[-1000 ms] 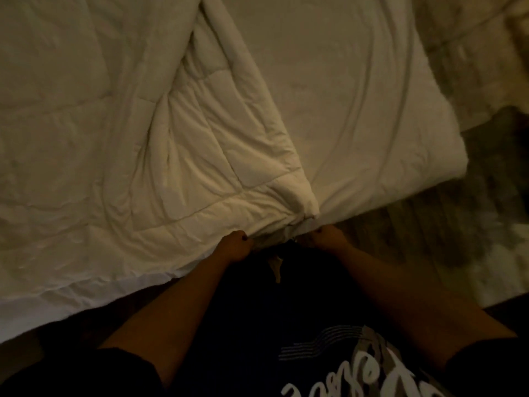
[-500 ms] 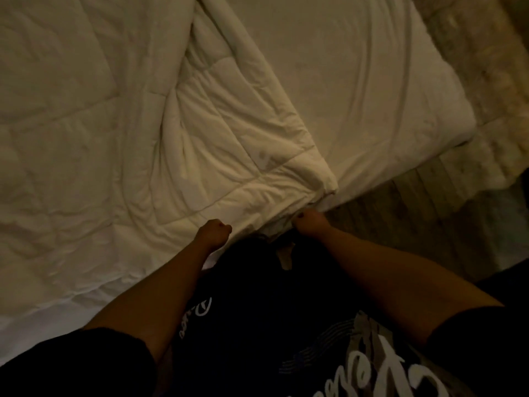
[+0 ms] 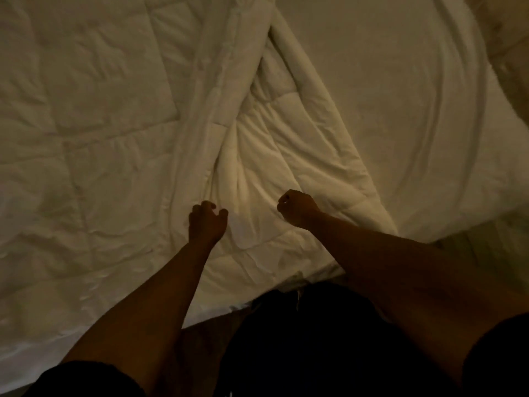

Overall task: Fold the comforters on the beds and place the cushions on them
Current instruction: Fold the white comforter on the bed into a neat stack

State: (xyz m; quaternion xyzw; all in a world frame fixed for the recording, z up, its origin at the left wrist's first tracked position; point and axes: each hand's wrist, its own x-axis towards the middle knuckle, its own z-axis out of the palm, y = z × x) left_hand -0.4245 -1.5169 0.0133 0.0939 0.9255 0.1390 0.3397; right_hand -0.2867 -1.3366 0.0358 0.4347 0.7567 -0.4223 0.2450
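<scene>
I see a white quilted comforter (image 3: 120,144) that lies spread over the bed (image 3: 415,116) and covers the left and middle part of it. Its edge runs as a thick rolled fold (image 3: 323,110) from the top middle down to the near right, and to the right of this fold the bare sheet of the bed shows. In the middle the comforter is bunched into long ridges.

The left hand (image 3: 206,223) is over the comforter, just below these ridges. Its fingers are loosely curled and I see no cloth between them, so I take it as relaxed and holding nothing. The right hand (image 3: 296,207) is a little to the right of it, also over the comforter, near the rolled fold. It is closed like a fist, but I cannot tell if it pinches cloth. The hands are apart. At the near edge of the bed I see dark clothes (image 3: 315,339).
</scene>
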